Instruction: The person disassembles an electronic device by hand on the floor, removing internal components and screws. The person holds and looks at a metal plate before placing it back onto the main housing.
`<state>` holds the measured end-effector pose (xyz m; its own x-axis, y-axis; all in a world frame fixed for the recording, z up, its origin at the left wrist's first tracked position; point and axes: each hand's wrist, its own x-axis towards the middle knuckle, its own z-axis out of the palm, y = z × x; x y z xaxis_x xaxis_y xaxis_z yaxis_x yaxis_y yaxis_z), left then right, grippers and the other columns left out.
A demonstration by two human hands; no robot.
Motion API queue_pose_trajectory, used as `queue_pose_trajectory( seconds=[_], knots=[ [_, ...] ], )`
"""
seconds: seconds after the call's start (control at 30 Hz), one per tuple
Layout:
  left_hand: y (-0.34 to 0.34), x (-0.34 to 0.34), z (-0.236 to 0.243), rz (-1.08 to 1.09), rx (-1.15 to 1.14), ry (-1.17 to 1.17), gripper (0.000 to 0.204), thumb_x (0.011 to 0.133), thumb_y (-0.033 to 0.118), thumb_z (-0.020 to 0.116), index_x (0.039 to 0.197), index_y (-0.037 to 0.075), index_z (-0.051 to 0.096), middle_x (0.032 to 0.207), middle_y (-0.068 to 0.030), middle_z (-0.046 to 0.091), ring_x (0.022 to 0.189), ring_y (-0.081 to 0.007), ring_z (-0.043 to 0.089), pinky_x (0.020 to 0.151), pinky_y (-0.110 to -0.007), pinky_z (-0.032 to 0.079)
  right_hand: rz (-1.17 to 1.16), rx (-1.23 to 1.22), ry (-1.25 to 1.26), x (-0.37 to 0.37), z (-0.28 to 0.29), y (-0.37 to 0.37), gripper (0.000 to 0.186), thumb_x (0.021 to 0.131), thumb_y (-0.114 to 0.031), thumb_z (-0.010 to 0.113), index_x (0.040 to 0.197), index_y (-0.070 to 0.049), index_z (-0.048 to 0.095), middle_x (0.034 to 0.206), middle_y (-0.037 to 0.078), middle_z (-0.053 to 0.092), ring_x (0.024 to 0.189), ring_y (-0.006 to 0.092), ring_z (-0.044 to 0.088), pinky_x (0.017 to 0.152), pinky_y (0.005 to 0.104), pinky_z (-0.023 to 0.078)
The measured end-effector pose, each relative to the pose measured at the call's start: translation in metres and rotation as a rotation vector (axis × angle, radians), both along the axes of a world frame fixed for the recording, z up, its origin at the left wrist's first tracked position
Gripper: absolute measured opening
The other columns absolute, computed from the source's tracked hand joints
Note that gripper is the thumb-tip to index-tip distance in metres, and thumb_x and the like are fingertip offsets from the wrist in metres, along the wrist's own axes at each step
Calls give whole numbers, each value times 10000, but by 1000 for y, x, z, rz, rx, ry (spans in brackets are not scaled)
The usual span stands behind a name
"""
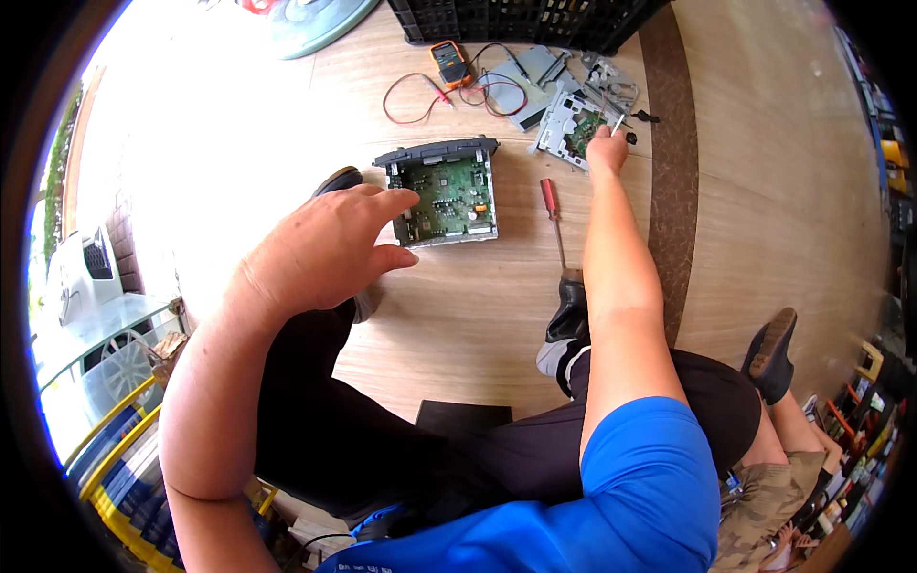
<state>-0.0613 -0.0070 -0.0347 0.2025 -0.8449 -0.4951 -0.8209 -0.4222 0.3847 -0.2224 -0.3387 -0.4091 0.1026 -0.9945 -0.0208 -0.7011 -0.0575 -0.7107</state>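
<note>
A car stereo unit (441,196) with its cover off lies on the floor, its green circuit board showing and its dark front panel facing away from me. My left hand (334,234) hovers at its left side, thumb and fingers apart, holding nothing. Stretched far forward, my right hand (606,151) is at a metal disc mechanism (564,129) with a green board. Its fingers are bunched, and a slim pale piece (618,124) shows at their tips; what they grip is too small to name. Between the two lies a screwdriver (549,199) with a red handle, its tip by my right shoe.
Behind the mechanism lies a grey metal cover plate (521,86). An orange-and-black multimeter (449,63) with red and black leads sits left of it. A black plastic crate (535,24) stands at the back. Another person's shoe (772,353) is at the right.
</note>
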Motion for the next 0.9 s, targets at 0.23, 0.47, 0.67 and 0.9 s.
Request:
queue_pose_trajectory(
  seconds=[0.23,0.47,0.67,0.9],
  knots=[
    [3,0,0,-17,-22,-13,517,841,244,685,1297,50,538,1156,-203,632,1078,-373,595,938,-423,468,220,9,-42,-18,-3,-25,239,930,-201,571,963,30,623,788,168,669,670,233,675,578,367,501],
    [1,-3,-1,-23,-18,-11,513,850,245,675,1307,62,531,1175,-196,627,1096,-365,592,948,-421,466,262,224,212,-19,25,-7,340,845,-303,624,968,9,679,954,236,684,935,408,648,842,439,507],
    [-3,0,-3,-9,-13,4,514,844,240,675,1305,64,534,1149,-198,630,1074,-363,597,931,-422,468,-25,156,341,-28,11,-8,383,813,-331,661,964,20,687,967,240,685,958,401,649,848,431,511],
    [-3,-2,-5,-17,-13,8,513,842,243,677,1300,58,539,1118,-202,635,1045,-369,604,915,-428,473,-25,244,10,-35,-30,-19,467,737,-328,764,977,63,677,974,229,697,936,351,670,812,419,510]
  ],
)
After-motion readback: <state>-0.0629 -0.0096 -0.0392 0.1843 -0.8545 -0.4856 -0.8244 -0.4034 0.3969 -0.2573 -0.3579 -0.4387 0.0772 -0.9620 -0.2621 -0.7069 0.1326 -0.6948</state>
